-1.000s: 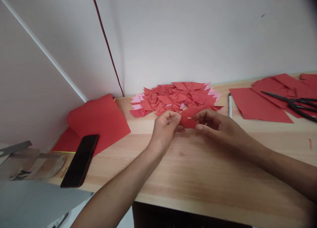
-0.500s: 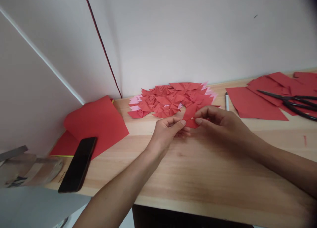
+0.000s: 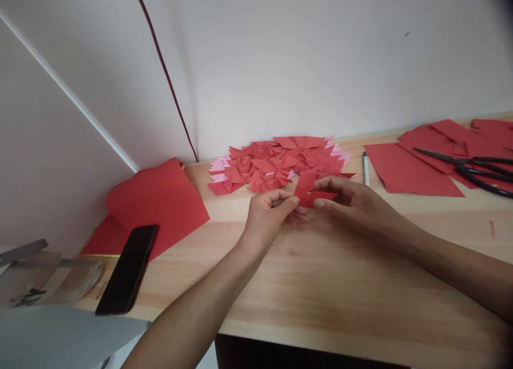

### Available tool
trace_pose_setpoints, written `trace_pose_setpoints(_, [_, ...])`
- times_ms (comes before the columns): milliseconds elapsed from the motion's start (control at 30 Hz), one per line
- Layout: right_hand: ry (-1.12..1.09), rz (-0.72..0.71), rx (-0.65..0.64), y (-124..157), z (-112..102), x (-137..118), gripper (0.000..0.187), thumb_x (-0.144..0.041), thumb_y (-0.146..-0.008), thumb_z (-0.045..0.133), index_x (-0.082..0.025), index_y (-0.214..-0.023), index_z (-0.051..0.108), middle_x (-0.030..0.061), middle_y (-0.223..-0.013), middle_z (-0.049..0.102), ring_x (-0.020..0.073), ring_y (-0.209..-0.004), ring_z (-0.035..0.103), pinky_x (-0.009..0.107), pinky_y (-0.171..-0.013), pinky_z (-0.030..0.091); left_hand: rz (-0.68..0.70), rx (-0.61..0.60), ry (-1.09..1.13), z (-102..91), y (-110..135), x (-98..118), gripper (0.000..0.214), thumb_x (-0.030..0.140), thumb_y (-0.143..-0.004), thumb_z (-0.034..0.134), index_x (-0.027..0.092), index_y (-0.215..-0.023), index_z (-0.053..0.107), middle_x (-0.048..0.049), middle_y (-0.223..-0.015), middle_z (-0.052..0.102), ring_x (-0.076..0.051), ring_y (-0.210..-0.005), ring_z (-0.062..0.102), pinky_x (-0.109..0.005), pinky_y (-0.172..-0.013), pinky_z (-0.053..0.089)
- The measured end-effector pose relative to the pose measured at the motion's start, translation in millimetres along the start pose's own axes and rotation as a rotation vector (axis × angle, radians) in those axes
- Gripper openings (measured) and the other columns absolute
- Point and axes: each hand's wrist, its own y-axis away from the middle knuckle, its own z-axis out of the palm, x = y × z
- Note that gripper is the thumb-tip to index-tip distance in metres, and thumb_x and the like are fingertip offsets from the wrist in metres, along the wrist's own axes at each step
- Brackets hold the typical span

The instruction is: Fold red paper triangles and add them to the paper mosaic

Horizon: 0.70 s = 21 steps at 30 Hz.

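Both my hands hold one small red folded paper piece (image 3: 308, 193) just above the wooden table (image 3: 328, 283). My left hand (image 3: 269, 215) pinches its left edge with thumb and fingers closed. My right hand (image 3: 352, 203) grips its right side, thumb below and fingers curled over the top. Directly behind the piece lies a spread pile of folded red and pink paper triangles (image 3: 280, 163) against the wall.
Red paper sheets (image 3: 156, 206) lie at the left with a black phone (image 3: 127, 268) on their front edge. A pen (image 3: 365, 167) lies right of the pile. More red sheets (image 3: 412, 168) with black scissors (image 3: 473, 168) sit at the far right. A red cord (image 3: 164, 72) runs down the wall.
The paper piece has turned and been refolded between my fingers; my left fingers opened slightly from a tight pinch. Both hands stay in the same spot.
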Motion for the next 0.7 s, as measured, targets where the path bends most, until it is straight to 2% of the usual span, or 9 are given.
trace_pose_setpoints(133, [-0.014, -0.048, -0.064, 1.3, 0.1, -1.3, 0.026, -0.047, -0.08, 0.07, -0.023, -0.087, 0.067, 0.0019, -0.085, 0.07, 0.0217, -0.082, 0.066, 0.032, -0.069, 0.05, -0.011, -0.05, -0.098, 8.7, 3.0, -2.1, 0.008, 0.019, -0.078, 0.068, 0.012, -0.077, 0.069, -0.004, -0.067, 0.072, -0.012, -0.057, 0.068, -0.019, -0.055, 0.051])
trace_pose_setpoints(233, [0.019, -0.056, -0.045, 2.7, 1.7, -1.3, 0.027, -0.048, -0.081, 0.068, -0.021, -0.077, 0.068, 0.0016, -0.076, 0.069, 0.0189, -0.072, 0.063, 0.03, -0.062, 0.046, -0.051, -0.069, -0.128, 13.6, 5.1, -2.9, 0.006, 0.015, -0.079, 0.064, 0.012, -0.078, 0.069, -0.0027, -0.064, 0.07, -0.011, -0.054, 0.067, -0.018, -0.052, 0.049])
trace_pose_setpoints(400, [0.034, -0.081, -0.053, 1.2, -1.0, -2.7, 0.032, -0.051, -0.086, 0.06, -0.021, -0.079, 0.069, 0.0015, -0.074, 0.068, 0.0183, -0.069, 0.059, 0.03, -0.061, 0.044, -0.055, -0.09, -0.118, 12.2, 5.6, -2.5, 0.012, 0.022, -0.082, 0.065, 0.012, -0.076, 0.066, -0.0061, -0.067, 0.072, -0.013, -0.055, 0.069, -0.02, -0.053, 0.05])
trace_pose_setpoints(533, [0.095, -0.043, -0.007, -2.3, -5.9, -2.5, 0.043, -0.058, -0.087, 0.055, -0.021, -0.064, 0.06, -0.0006, -0.061, 0.057, 0.0154, -0.057, 0.049, 0.029, -0.053, 0.037, -0.065, -0.138, -0.061, 7.5, 3.7, -3.5, 0.019, 0.03, -0.081, 0.069, 0.011, -0.081, 0.066, -0.0099, -0.075, 0.075, -0.017, -0.062, 0.072, -0.024, -0.059, 0.053])
trace_pose_setpoints(700, [-0.025, 0.003, 0.013, -3.2, -9.1, -5.1, 0.05, -0.065, -0.09, 0.047, -0.021, -0.07, 0.059, 0.0003, -0.071, 0.06, 0.0159, -0.064, 0.05, 0.03, -0.061, 0.039, -0.084, -0.115, -0.008, 3.8, 1.7, -5.5, 0.022, 0.032, -0.078, 0.072, 0.011, -0.082, 0.066, -0.0108, -0.078, 0.075, -0.018, -0.064, 0.072, -0.024, -0.057, 0.052])
